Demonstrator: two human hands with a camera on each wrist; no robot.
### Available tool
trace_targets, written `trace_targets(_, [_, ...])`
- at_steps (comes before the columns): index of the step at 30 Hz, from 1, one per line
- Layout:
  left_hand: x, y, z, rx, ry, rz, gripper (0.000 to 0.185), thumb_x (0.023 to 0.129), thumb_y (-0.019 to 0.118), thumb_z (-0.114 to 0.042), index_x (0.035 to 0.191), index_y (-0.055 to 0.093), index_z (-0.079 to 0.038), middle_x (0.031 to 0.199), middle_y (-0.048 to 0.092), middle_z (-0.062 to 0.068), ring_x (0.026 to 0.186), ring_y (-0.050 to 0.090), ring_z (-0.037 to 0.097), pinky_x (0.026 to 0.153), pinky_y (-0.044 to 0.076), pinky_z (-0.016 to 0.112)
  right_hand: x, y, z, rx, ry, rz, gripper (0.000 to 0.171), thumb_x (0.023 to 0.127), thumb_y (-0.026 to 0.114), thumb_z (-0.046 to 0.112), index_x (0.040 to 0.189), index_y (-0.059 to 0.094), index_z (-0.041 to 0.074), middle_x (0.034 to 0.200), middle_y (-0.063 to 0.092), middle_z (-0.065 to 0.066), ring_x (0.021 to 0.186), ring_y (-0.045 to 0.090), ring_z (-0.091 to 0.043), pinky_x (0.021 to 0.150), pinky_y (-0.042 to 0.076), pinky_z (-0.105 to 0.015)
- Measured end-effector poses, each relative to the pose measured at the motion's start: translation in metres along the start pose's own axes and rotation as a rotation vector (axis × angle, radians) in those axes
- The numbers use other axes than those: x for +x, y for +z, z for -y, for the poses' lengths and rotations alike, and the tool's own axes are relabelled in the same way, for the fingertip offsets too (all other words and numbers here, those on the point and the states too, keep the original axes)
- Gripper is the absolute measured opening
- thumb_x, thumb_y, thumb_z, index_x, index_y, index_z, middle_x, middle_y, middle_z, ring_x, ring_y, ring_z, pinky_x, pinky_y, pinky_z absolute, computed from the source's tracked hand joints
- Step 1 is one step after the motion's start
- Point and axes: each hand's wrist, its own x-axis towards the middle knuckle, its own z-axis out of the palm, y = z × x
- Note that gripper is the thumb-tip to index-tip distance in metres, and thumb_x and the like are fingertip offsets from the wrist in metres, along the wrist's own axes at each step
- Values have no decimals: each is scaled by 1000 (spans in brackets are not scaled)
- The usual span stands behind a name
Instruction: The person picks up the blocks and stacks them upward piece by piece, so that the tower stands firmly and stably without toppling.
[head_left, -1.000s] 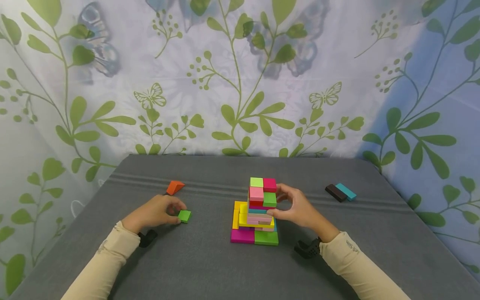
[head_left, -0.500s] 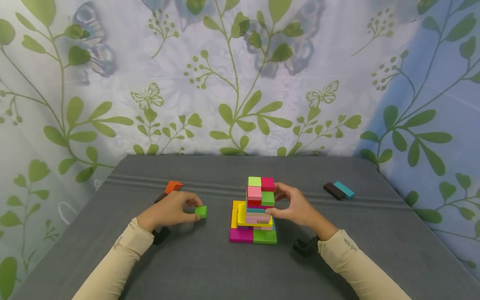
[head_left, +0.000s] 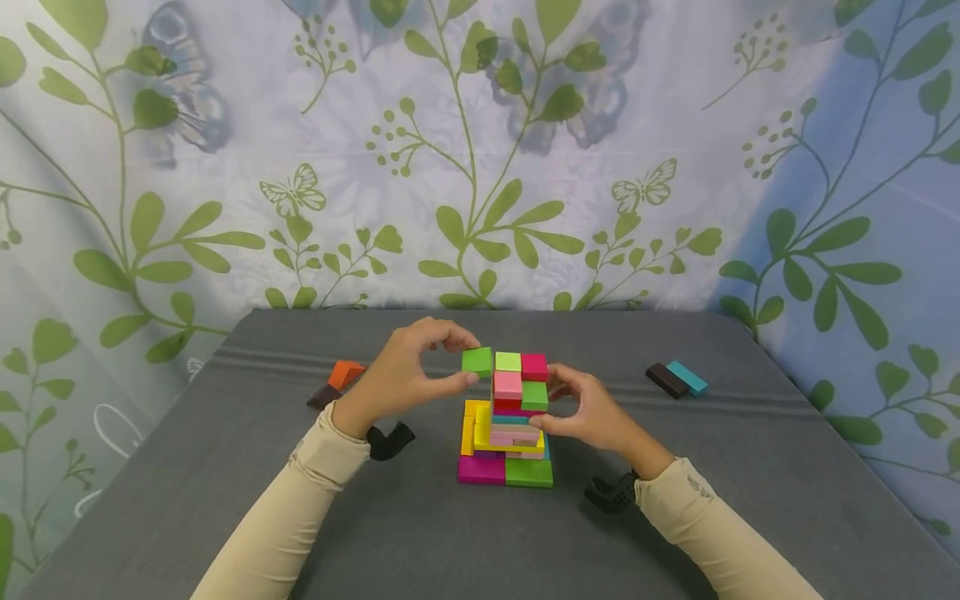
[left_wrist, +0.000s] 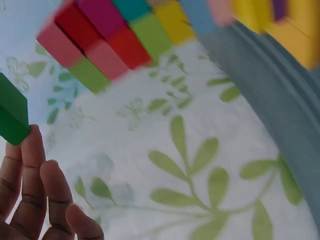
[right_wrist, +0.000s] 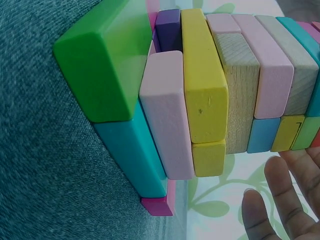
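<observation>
Head view: my right hand [head_left: 592, 412] cups the block tower [head_left: 510, 421] on the grey worktop [head_left: 420, 533], fingers curled round its side; my left hand [head_left: 408, 375] pinches a green block [head_left: 477, 362] just beside the tower's top.

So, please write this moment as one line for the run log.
left hand: holds green block beside tower top | right hand: steadies block tower | table: grey
</observation>
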Motion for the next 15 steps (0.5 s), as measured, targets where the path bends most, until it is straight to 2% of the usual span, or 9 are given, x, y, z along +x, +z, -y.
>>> trace_targets(4, [14, 15, -10, 2, 52, 20, 31, 88, 89, -16, 115, 76, -8, 109, 75, 0, 100, 61, 16, 91, 53, 40, 1, 0, -1, 16, -29, 2, 50, 90, 85, 9, 134, 64, -4, 114, 71, -4, 105, 66, -17, 97, 57, -40])
trace_targets(7, [22, 26, -14, 18, 83, 35, 31, 87, 90, -18, 113, 77, -7, 110, 76, 1, 100, 60, 16, 91, 53, 39, 1, 0, -2, 21, -36, 5, 50, 91, 84, 8, 134, 64, -4, 114, 70, -4, 105, 66, -16, 97, 56, -38])
trace_targets(15, [32, 47, -18, 128, 163, 32, 26, 87, 90, -22, 107, 79, -10, 102, 74, 0, 98, 59, 19, 91, 49, 39, 1, 0, 0, 7, -29, 10, 47, 91, 83, 6, 133, 64, -4, 117, 70, -2, 106, 65, -14, 97, 57, -49])
